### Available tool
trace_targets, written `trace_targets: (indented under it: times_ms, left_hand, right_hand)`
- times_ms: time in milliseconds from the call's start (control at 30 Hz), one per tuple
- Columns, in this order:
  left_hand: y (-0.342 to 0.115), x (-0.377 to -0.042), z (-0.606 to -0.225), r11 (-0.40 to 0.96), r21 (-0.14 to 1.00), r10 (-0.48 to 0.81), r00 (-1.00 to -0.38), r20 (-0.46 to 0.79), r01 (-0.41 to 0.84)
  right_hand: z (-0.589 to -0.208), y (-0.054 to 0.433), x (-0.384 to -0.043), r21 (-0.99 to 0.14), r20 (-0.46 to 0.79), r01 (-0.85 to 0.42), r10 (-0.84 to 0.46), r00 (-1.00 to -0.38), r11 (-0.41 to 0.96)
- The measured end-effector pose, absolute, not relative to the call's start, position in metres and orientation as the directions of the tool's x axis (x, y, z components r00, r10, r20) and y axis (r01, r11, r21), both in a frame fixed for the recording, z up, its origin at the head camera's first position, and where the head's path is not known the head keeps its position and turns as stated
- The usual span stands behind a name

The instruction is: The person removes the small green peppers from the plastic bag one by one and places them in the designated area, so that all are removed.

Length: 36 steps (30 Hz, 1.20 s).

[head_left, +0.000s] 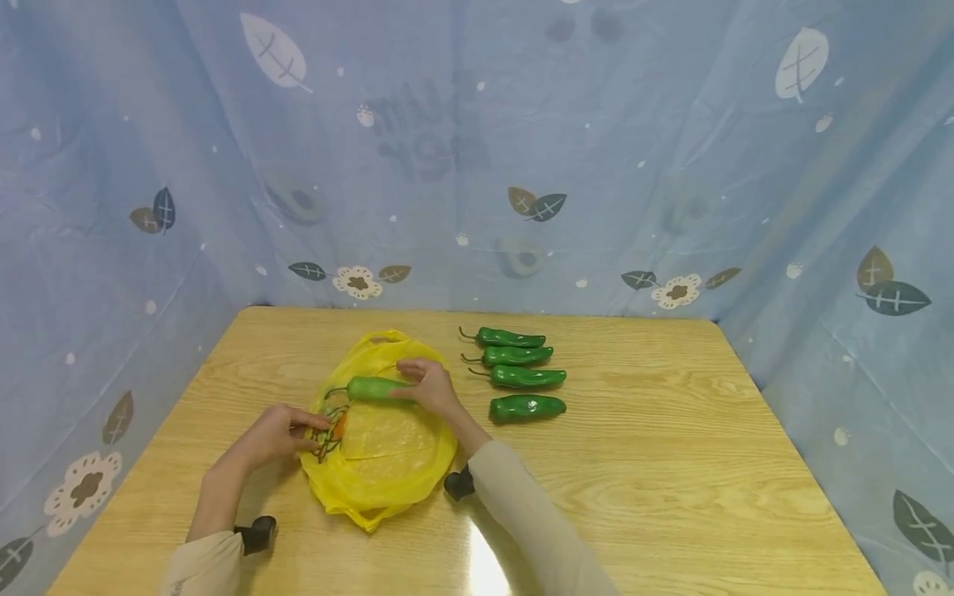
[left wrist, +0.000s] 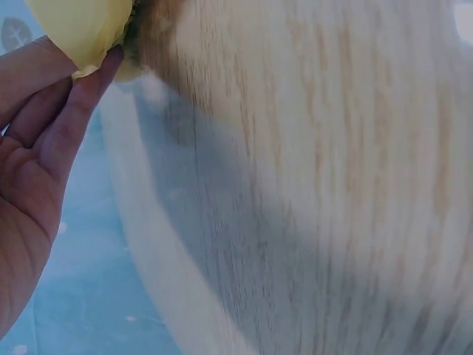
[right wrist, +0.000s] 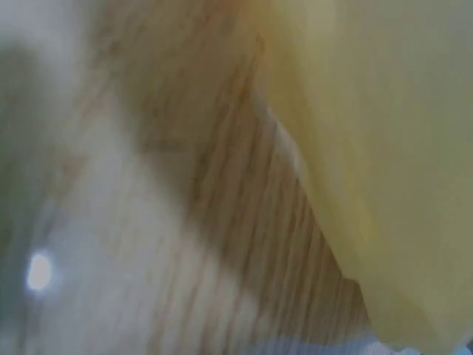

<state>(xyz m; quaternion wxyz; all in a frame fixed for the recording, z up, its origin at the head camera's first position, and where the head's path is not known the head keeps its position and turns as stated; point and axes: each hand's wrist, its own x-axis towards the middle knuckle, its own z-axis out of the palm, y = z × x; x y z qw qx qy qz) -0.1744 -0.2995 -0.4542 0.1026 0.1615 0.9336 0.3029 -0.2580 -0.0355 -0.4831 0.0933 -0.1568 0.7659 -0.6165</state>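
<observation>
A yellow plastic bag [head_left: 387,463] lies spread on the table, with a dark and orange printed patch on its left side. My left hand [head_left: 279,434] pinches the bag's left edge near that print. In the left wrist view, the bag [left wrist: 89,29] is caught between thumb and fingers [left wrist: 70,133]. Over the bag's upper part, my right hand [head_left: 432,387] grips the right end of a long light green chili pepper [head_left: 371,388], its curved stem pointing left. The right wrist view is blurred and shows the bag [right wrist: 392,185] but not the right hand.
Several dark green chili peppers [head_left: 527,377] lie in a column right of the bag, the nearest one [head_left: 527,407] a little apart. The wooden table [head_left: 671,463] is bordered at the back and sides by a blue patterned curtain [head_left: 462,149]. Black wrist mounts [head_left: 257,534] sit below the hands.
</observation>
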Motion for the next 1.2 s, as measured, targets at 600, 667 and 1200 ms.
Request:
trace_targets:
  times_ms: [600, 667, 1200]
  left_hand:
    - [-0.299, -0.172, -0.451, 0.772, 0.586, 0.359, -0.930, -0.083, 0.246]
    - [-0.299, -0.172, -0.451, 0.770, 0.588, 0.358, -0.930, -0.080, 0.246]
    - [-0.299, -0.173, -0.452, 0.759, 0.609, 0.355, -0.930, -0.090, 0.231]
  right_hand:
    - [-0.467, -0.023, -0.254, -0.713, -0.045, -0.286, -0.449, -0.892, 0.640]
    - [-0.469, -0.022, -0.254, -0.731, -0.034, -0.275, -0.435, -0.900, 0.625]
    - [-0.470, -0.012, -0.256, -0.890, -0.059, -0.102, -0.335, -0.940, 0.444]
